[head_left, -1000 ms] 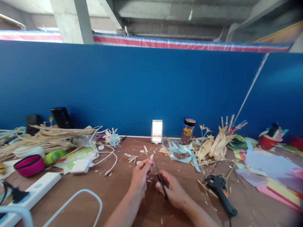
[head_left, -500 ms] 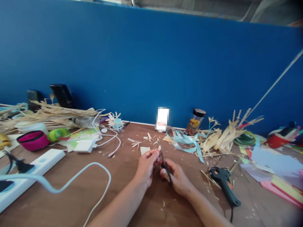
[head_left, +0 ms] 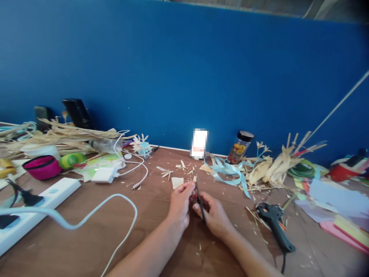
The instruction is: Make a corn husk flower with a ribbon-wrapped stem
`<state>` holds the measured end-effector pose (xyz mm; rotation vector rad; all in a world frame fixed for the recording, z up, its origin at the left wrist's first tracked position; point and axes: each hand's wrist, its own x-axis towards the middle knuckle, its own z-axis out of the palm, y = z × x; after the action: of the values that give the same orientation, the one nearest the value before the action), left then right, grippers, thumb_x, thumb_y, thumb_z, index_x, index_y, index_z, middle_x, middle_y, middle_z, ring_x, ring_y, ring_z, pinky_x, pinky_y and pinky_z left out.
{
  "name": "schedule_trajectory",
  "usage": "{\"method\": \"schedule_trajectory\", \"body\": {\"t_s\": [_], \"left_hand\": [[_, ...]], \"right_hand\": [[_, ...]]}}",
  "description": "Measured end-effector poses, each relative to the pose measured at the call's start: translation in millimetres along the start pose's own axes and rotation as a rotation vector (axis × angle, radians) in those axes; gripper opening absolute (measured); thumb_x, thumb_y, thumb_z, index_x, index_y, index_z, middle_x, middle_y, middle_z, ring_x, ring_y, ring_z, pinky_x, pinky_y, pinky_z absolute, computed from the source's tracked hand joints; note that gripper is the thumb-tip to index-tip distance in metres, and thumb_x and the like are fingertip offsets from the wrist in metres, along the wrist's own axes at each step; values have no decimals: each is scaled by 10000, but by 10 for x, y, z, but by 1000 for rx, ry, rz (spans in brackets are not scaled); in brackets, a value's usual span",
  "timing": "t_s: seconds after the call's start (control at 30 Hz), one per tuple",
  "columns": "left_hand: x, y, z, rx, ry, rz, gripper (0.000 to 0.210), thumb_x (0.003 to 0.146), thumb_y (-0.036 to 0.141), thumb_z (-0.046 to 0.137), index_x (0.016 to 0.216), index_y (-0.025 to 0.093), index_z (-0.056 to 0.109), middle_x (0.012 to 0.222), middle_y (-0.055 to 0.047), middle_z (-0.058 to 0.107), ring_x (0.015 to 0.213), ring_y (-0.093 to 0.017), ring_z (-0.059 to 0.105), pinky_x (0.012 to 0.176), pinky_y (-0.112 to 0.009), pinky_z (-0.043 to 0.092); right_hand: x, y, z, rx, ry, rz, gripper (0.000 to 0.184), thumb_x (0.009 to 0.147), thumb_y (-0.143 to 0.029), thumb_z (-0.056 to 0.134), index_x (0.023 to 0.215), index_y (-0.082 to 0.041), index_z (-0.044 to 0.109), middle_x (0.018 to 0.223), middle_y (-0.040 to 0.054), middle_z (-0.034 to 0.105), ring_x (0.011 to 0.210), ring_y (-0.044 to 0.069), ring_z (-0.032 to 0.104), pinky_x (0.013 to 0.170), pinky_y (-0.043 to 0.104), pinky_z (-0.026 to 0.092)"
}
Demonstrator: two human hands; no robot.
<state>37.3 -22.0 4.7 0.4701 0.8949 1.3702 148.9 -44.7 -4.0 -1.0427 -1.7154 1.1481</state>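
My left hand (head_left: 181, 204) pinches a small pale piece of husk (head_left: 194, 179) between thumb and fingers near the middle of the table. In my right hand (head_left: 213, 215) is a pair of dark scissors (head_left: 200, 204), its blades pointing away from me beside the husk piece. Whether the blades touch the husk I cannot tell. Just behind my left hand lies a pale square scrap (head_left: 177, 182). Small husk cuttings (head_left: 184, 166) are scattered beyond my hands.
A black glue gun (head_left: 275, 227) lies right of my right arm. Light blue ribbon (head_left: 230, 171), a jar (head_left: 240, 147) and dried husks (head_left: 265, 171) are behind it. Leftward are a white power strip (head_left: 57, 200), a looping cable (head_left: 127, 198) and a charger (head_left: 103, 175). A blue partition (head_left: 161, 77) closes the back.
The scissors have turned slightly in my right hand, their handle end shifting left and closer to upright. My left hand keeps its pinch. The whole view has shifted slightly.
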Motion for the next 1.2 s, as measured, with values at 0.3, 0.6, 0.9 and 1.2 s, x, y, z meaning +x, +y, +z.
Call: {"method": "schedule_trajectory", "body": {"t_s": [0.3, 0.6, 0.9, 1.2], "left_hand": [[-41, 1, 79, -51, 98, -21, 191, 565, 249, 690, 666, 120, 592, 473, 44, 493, 442, -57, 446, 433, -166, 347], [-35, -23, 90, -78, 89, -25, 175, 568, 255, 681, 623, 126, 577, 459, 50, 474, 418, -51, 412, 403, -166, 308], [-13, -32, 88, -82, 74, 2, 187, 569, 268, 686, 572, 126, 564, 439, 53, 443, 428, -54, 411, 420, -172, 305], [-29, -27, 93, -80, 66, 12, 205, 553, 281, 692, 551, 127, 558, 422, 64, 419, 420, -49, 383, 435, -180, 297]], "right_hand": [[0, 1, 11, -68, 0, 19, 289, 771, -342, 534, 1004, -169, 538, 735, -7, 578, 657, 130, 501, 582, 205, 378], [8, 42, 18, -76, 4, 4, 296, 774, -336, 526, 1018, -168, 536, 769, 6, 600, 675, 141, 518, 597, 212, 392], [20, 72, 18, -115, 21, 23, 314, 775, -366, 516, 1012, -161, 540, 707, -5, 571, 614, 123, 481, 552, 201, 376], [16, 48, 28, -134, 29, 29, 302, 786, -380, 495, 981, -155, 548, 673, -11, 536, 588, 113, 448, 538, 200, 364]]}}
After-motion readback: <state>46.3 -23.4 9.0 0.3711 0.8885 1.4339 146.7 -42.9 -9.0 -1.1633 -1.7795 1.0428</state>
